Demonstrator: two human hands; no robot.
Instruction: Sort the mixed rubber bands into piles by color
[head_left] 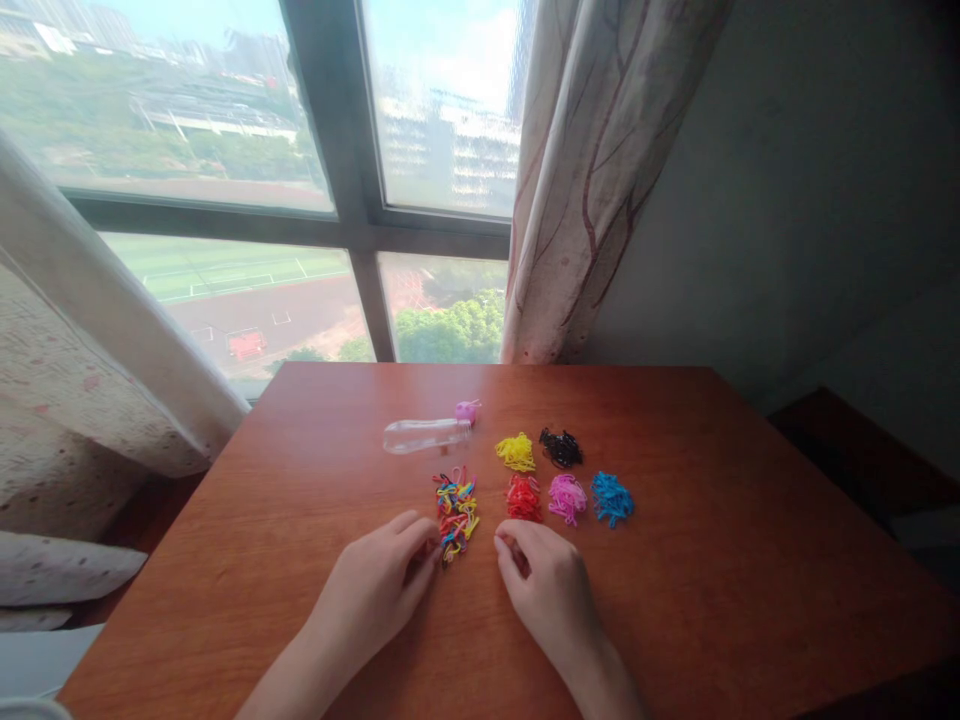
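A mixed pile of small coloured rubber bands [457,510] lies in the middle of the table. At its left edge is my left hand [386,570], thumb and index fingertips brought together; whether they pinch a band is too small to tell. My right hand [546,575] is closed in a pinch just below the red rubber bands [523,498], and anything between its fingertips cannot be made out. Sorted by colour around that heap are yellow bands [516,452], black bands [561,447], pink bands [568,499] and blue bands [613,499].
Behind the mixed pile, a clear plastic bottle [424,435] lies on its side, with a purple cap [466,411] beside its mouth. The brown wooden table [720,600] reaches to a window [360,235] with curtains [577,180] on both sides.
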